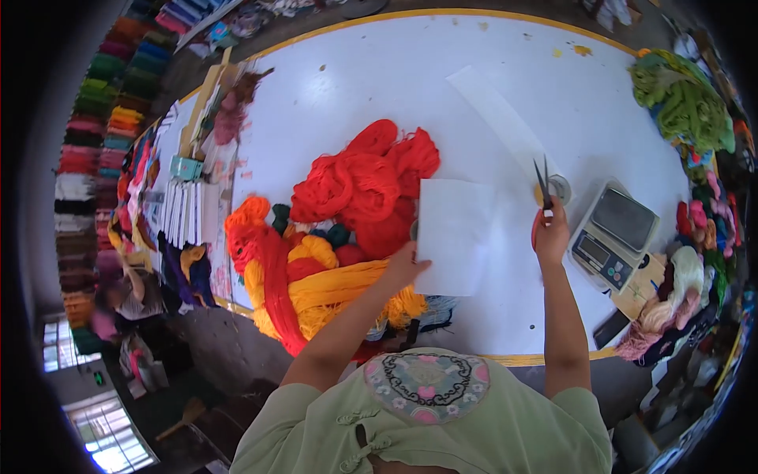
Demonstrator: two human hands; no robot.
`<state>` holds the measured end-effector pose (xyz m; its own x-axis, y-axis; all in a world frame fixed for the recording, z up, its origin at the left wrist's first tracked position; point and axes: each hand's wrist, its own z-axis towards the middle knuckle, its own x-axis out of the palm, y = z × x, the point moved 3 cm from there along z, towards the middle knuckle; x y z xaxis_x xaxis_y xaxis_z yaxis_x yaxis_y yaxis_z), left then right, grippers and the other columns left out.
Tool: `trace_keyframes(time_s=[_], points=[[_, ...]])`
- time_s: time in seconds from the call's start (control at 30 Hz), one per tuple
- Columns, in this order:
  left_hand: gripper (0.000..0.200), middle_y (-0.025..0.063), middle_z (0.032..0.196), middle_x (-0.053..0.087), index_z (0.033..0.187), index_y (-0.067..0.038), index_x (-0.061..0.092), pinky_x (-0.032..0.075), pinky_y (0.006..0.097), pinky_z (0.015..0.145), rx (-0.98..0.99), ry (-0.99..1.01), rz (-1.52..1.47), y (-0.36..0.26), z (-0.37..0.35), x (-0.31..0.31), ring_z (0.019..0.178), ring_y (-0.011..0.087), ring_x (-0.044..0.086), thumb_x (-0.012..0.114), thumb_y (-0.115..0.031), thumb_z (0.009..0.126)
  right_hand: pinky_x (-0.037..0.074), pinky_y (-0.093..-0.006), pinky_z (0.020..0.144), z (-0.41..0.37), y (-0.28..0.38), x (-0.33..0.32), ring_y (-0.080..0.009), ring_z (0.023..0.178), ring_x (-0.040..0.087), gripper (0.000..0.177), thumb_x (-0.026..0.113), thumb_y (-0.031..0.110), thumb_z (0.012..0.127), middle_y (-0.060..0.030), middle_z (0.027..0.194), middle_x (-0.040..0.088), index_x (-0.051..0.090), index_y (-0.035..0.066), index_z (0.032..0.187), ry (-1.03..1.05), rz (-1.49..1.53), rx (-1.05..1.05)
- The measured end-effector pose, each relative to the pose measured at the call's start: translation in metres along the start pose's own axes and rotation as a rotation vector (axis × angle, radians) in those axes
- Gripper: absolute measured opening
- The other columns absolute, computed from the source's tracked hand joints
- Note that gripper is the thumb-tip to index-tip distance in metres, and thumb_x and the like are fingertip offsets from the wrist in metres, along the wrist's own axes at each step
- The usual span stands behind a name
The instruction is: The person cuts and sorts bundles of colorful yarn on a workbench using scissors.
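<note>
My right hand (552,234) is closed around the handles of a pair of scissors (543,182), whose slightly parted blades point away from me. My left hand (406,267) touches the left edge of a white sheet (456,237); what its fingers hold there is partly hidden. Beside the sheet lie a red yarn heap (355,182) and yellow-orange yarn (339,288), the latter partly under my left forearm. Just beyond the scissors is a roll of tape (559,188), next to a long white strip (505,118).
A digital scale (614,237) stands right of my right hand. Green yarn (681,99) and mixed yarn bundles (671,300) line the white table's (355,71) right side. White boxes (189,212) stand at the left. A person (130,288) is at the far left.
</note>
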<state>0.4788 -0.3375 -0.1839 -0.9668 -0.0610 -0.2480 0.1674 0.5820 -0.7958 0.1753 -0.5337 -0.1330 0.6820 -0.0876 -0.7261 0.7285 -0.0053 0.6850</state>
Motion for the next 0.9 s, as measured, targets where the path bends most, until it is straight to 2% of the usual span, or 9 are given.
trace_keyframes(time_s=[0.13,0.23,0.37,0.53,0.63,0.67,0.7,0.8,0.9], points=[[0.04,0.014,0.092,0.064,0.118,-0.002,0.057,0.052,0.0362,0.076,0.303,-0.256,0.353,-0.027,-0.009,-0.018,0.083,0.0269,0.064,0.072,-0.012,0.082,0.051,-0.0316,0.069,-0.036,0.006,-0.021,-0.0198,0.076,0.063,0.047,0.069,0.001,0.083,-0.0104,0.105,0.065,0.055,0.005,0.127,-0.016,0.114,-0.021],[0.047,0.0183,0.119,0.056,0.122,-0.005,0.055,0.045,0.0426,0.095,0.488,-0.654,0.661,-0.05,0.006,-0.06,0.111,0.0355,0.053,0.075,-0.016,0.08,0.051,-0.0288,0.075,-0.065,0.009,-0.043,-0.0184,0.086,0.063,0.047,0.068,0.002,0.085,-0.0107,0.11,0.066,0.052,0.003,0.13,0.042,0.144,0.01],[0.061,0.0176,0.128,0.051,0.129,-0.004,0.049,0.04,0.0457,0.101,0.334,-0.694,0.789,-0.069,0.037,-0.078,0.121,0.0368,0.047,0.077,-0.024,0.078,0.05,-0.0297,0.084,-0.1,0.011,-0.053,-0.0202,0.096,0.063,0.048,0.067,0.001,0.085,-0.012,0.113,0.066,0.051,0.001,0.131,0.147,0.225,0.107],[0.068,0.0179,0.129,0.054,0.133,-0.003,0.05,0.042,0.0456,0.101,-0.036,-0.521,0.981,-0.08,0.07,-0.085,0.12,0.0369,0.051,0.077,-0.031,0.078,0.049,-0.027,0.069,-0.14,0.02,-0.063,-0.0139,0.078,0.058,0.05,0.07,-0.003,0.08,-0.0091,0.105,0.068,0.054,0.001,0.127,0.144,0.216,-0.033],[0.054,0.0197,0.117,0.064,0.121,0.0,0.06,0.048,0.046,0.093,-0.058,-0.661,0.558,-0.053,0.099,-0.133,0.108,0.0376,0.06,0.075,-0.03,0.078,0.049,-0.0264,0.068,-0.164,0.012,-0.07,-0.0126,0.076,0.057,0.05,0.07,-0.004,0.079,-0.0083,0.103,0.068,0.054,0.0,0.127,0.199,0.307,0.039],[0.046,0.0176,0.102,0.069,0.115,0.002,0.063,0.052,0.0449,0.085,0.089,-0.785,0.197,-0.035,0.105,-0.156,0.092,0.0341,0.066,0.072,-0.027,0.08,0.049,-0.0254,0.07,-0.171,0.009,-0.073,-0.0116,0.078,0.057,0.05,0.069,-0.004,0.081,-0.0091,0.105,0.067,0.052,0.0,0.128,0.208,0.312,0.061],[0.04,0.012,0.102,0.069,0.113,0.002,0.064,0.053,0.0399,0.082,0.086,-0.573,-0.293,-0.058,0.083,-0.171,0.09,0.0252,0.065,0.071,-0.023,0.082,0.049,-0.0244,0.073,-0.178,0.005,-0.076,-0.0105,0.08,0.058,0.05,0.067,-0.004,0.082,-0.0098,0.107,0.067,0.051,0.0,0.129,0.219,0.322,0.084],[0.031,0.0094,0.098,0.069,0.112,0.002,0.064,0.054,0.0329,0.069,0.115,-0.587,-0.458,-0.113,0.016,-0.235,0.084,0.0181,0.065,0.07,-0.013,0.085,0.047,-0.0248,0.064,-0.191,0.0,-0.077,-0.0101,0.068,0.053,0.051,0.07,-0.003,0.08,-0.0076,0.101,0.069,0.053,0.001,0.128,0.169,0.332,0.089],[0.029,0.0121,0.113,0.068,0.117,0.0,0.061,0.055,0.0408,0.09,0.214,-0.474,-0.777,-0.155,-0.049,-0.295,0.103,0.0268,0.067,0.061,-0.013,0.091,0.05,-0.0263,0.082,-0.197,0.008,-0.078,-0.0149,0.098,0.062,0.051,0.065,-0.004,0.084,-0.0113,0.109,0.064,0.049,0.0,0.132,0.256,0.372,0.175]])
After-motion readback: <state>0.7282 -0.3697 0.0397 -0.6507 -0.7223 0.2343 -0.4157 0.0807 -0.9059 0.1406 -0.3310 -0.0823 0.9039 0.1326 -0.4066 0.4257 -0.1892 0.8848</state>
